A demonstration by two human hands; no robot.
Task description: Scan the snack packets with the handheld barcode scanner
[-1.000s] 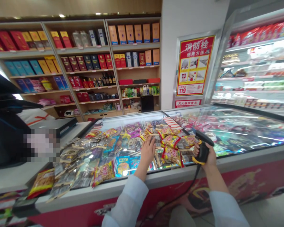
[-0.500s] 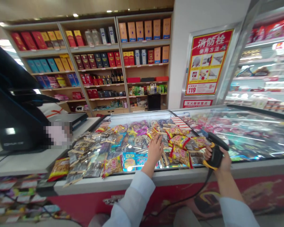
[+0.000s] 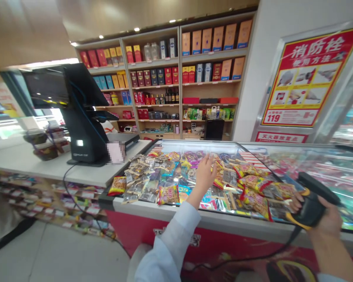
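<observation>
My right hand (image 3: 329, 220) is wrapped round the grip of a black and yellow handheld barcode scanner (image 3: 314, 199), whose cable hangs down past the freezer front. My left hand (image 3: 205, 172) reaches over the spread of packets on the freezer's glass top, fingers stretched out and holding nothing I can see. Beside it lie a purple packet (image 3: 192, 157) and a blue packet (image 3: 172, 168). Several yellow and red snack bags (image 3: 254, 183) lie between my hands. Clear-wrapped snacks on sticks (image 3: 138, 172) cover the left part, with another yellow bag (image 3: 168, 194) near the front edge.
A chest freezer (image 3: 153, 221) with a red front stands before me. On the white counter (image 3: 88, 172) at left is a black checkout terminal (image 3: 88, 133), with lidded tubs (image 3: 44, 145) behind it. Shelves of boxes (image 3: 179, 72) line the back wall, beside a red poster (image 3: 312, 78).
The view has turned left, so everything sits further right and more of the counter shows. My left hand has moved slightly farther back over the packets. The right hand still holds the barcode scanner.
</observation>
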